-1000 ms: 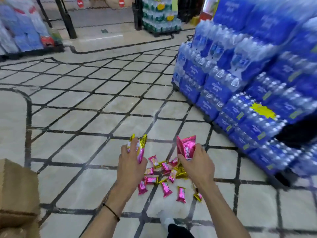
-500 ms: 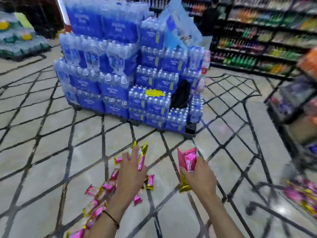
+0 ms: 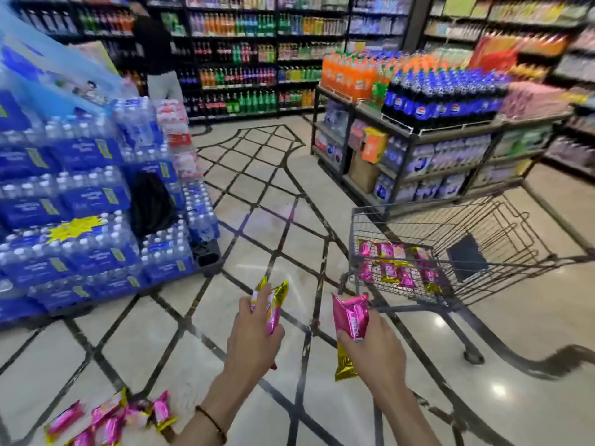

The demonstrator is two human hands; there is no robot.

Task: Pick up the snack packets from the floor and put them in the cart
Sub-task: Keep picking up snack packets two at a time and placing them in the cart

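At the lower left of the frame the floor packets [image 3: 106,420] lie in a heap, six or so and too blurred for a firm count, so that part of the job is left. At bottom centre your left hand [image 3: 254,342] is clenched round what look like two gold-tipped packets [image 3: 273,312]. Just right of it your right hand [image 3: 373,349] grasps at least two pink packets [image 3: 351,317]. At centre right the cart [image 3: 502,226] already carries roughly eight cart packets [image 3: 392,265] — yours aren't in yet.
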